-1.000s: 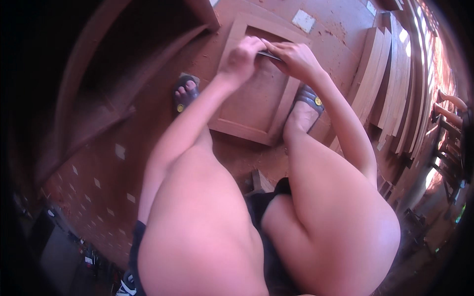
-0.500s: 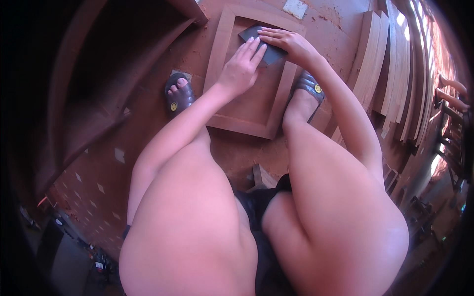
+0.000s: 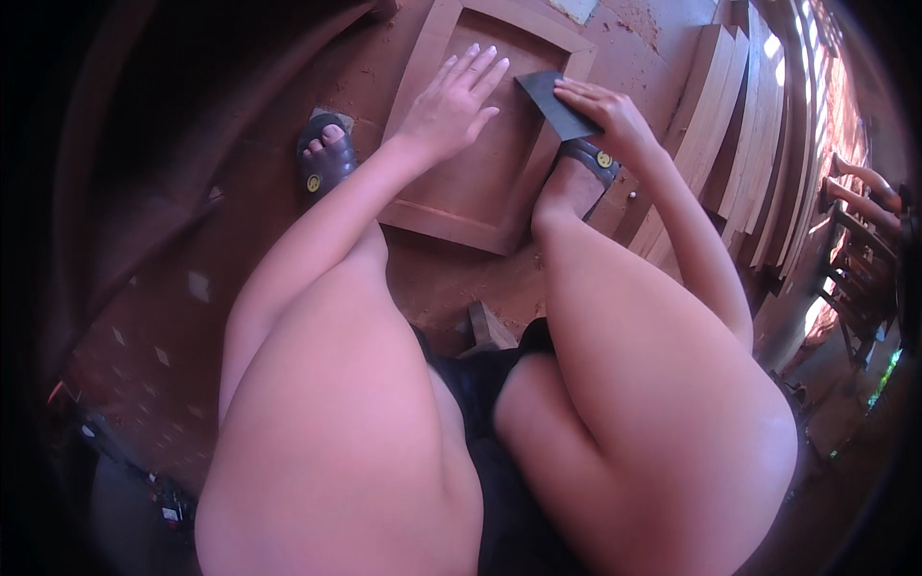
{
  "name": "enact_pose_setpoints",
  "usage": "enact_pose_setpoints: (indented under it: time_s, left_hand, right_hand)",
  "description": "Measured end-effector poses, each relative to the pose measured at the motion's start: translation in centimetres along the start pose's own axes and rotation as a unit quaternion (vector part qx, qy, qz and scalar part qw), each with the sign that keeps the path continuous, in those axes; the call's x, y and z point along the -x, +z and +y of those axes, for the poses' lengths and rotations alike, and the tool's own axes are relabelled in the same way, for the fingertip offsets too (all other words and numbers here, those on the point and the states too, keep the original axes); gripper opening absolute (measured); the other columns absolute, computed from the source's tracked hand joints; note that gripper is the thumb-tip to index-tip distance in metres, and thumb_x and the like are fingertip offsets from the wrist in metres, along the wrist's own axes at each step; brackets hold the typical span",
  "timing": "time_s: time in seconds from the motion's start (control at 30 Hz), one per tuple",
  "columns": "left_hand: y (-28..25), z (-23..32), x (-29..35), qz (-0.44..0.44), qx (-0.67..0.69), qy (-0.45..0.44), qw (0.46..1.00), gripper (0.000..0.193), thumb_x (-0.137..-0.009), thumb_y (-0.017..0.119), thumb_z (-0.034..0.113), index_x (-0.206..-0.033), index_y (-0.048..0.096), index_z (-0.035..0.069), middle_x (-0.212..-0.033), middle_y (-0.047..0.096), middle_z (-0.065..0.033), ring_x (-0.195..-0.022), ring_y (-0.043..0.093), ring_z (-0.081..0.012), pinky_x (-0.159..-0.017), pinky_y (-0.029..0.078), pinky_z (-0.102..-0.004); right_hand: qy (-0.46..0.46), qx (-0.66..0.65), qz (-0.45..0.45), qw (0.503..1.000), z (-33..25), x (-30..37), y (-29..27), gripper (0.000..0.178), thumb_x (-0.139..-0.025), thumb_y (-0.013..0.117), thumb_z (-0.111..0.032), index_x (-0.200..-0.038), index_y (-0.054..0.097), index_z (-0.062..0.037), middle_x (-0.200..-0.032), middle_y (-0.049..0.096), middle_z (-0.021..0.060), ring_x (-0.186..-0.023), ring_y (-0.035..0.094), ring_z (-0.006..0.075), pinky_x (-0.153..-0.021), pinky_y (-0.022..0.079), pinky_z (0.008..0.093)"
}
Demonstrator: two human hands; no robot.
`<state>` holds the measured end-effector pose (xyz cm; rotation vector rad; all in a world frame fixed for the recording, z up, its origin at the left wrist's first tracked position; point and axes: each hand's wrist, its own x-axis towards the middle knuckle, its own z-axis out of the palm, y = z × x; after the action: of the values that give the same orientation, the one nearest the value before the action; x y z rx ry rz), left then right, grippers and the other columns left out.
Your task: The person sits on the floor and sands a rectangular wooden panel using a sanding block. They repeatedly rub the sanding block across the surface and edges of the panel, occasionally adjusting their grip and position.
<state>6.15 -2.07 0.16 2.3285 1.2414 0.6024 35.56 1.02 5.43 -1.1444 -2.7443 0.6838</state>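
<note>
far left: large dark brown wooden piece of furniture (image 3: 192, 106), its outline curved by the lens, mostly in shadow. below it, reddish-brown floor (image 3: 423, 274) with scattered pale diamond-shaped marks.

next, the person's left foot in a dark grey sandal (image 3: 336, 176) bearing a round yellow badge; foot just beside the panel.

left hand (image 3: 449, 104): open, palm down, fingers extended and parted, thumb out to the side, holding nothing. it lies over the left part of a brown rectangular framed wooden panel (image 3: 485, 168), recessed in the middle; contact with the surface cannot be told. panel lies on the floor between the two feet, wood shavings near it.

nearer the body, between the knees: small angular brown wooden offcut (image 3: 492, 328), on the floor.

over the panel's right rail: thin dark grey flexible sheet (image 3: 552, 104) with angular corners, tilted, lower tip in front of the right sandal (image 3: 588, 159). right hand (image 3: 613, 120) grips the sheet's right edge, fingers together across its upper face, thumb out of sight.

further right: row of long light-brown wooden boards (image 3: 715, 115), side by side. far right edge: another person's bare legs (image 3: 869, 197), near dark chair-like furniture (image 3: 855, 274), blurred.
</note>
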Motion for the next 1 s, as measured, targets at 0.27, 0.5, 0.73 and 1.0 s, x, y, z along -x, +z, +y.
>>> enact_pose_setpoints:
  time_s: [0.27, 0.5, 0.73, 1.0]
  left_hand:
    - [-0.6, -2.4, 0.7, 0.016, -0.128, -0.114, 0.985, 0.058, -0.094, 0.063, 0.017, -0.149, 0.047, 0.003, -0.160, 0.040, -0.0197, -0.151, 0.035, -0.0362, -0.125, 0.028, -0.0500]
    - [-0.1, -4.7, 0.7, -0.012, -0.071, -0.127, 0.989, 0.062, -0.094, 0.058, 0.003, -0.153, 0.042, 0.002, -0.165, 0.031, -0.0190, -0.154, 0.027, -0.0357, -0.125, 0.030, -0.0446]
    - [-0.4, -5.1, 1.0, -0.030, -0.057, -0.126, 0.990, 0.064, -0.092, 0.057, 0.000, -0.153, 0.041, 0.001, -0.166, 0.029, -0.0205, -0.155, 0.026, -0.0367, -0.125, 0.030, -0.0443]
    - [-1.7, -5.4, 0.5, -0.065, -0.058, -0.111, 0.990, 0.067, -0.089, 0.057, -0.002, -0.153, 0.039, 0.000, -0.166, 0.028, -0.0224, -0.154, 0.025, -0.0382, -0.125, 0.030, -0.0443]
  right_hand:
    - [0.054, 0.041, 0.101, 0.993, -2.2, -4.5, 0.3, 0.046, -0.081, 0.070, -0.004, -0.127, 0.068, -0.0081, -0.117, 0.072, 0.0168, -0.111, 0.068, 0.0364, -0.096, 0.056, 0.0448]
    - [-0.020, 0.162, 0.046, 0.986, -4.1, -2.0, 6.1, 0.068, -0.062, 0.079, -0.010, -0.124, 0.056, 0.0076, -0.108, 0.070, 0.0211, -0.096, 0.070, 0.0339, -0.101, 0.054, 0.0402]
    - [-0.050, 0.026, 0.087, 0.995, -5.2, -1.6, 3.1, 0.044, -0.072, 0.074, -0.010, -0.114, 0.063, -0.0038, -0.096, 0.071, 0.0148, -0.092, 0.071, 0.0325, -0.093, 0.056, 0.0399]
    - [-0.024, 0.237, 0.177, 0.955, -4.2, -3.6, 6.8, 0.030, -0.083, 0.061, -0.008, -0.110, 0.064, 0.0059, -0.112, 0.072, 0.0218, -0.102, 0.071, 0.0294, -0.102, 0.052, 0.0382]
